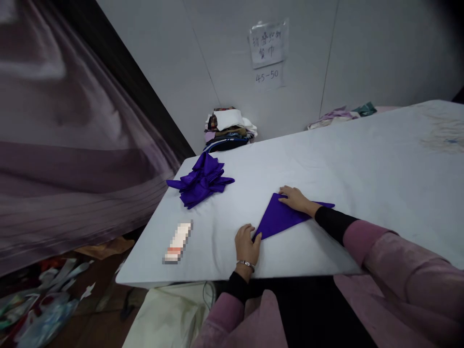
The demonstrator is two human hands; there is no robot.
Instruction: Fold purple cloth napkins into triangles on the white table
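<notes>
A purple cloth napkin [281, 220], folded triangular on the white tablecloth [304, 157], lies under the loosely spread right hand [295, 199] and, at its near-left corner, the half-curled left hand [248, 245] (neither visibly gripping); presumably light, soft and limp, it is best held by its corners.

Pink sleeves [402, 263], black cuffs [335, 224], apparently metallic bracelet [246, 264]

Left hand [248, 246] and right hand [294, 199] touch purple cloth [278, 220].

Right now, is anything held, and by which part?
A firm hold can't be told: the left hand touches the folded purple cloth at its near corner, the right hand its far edge.
</notes>
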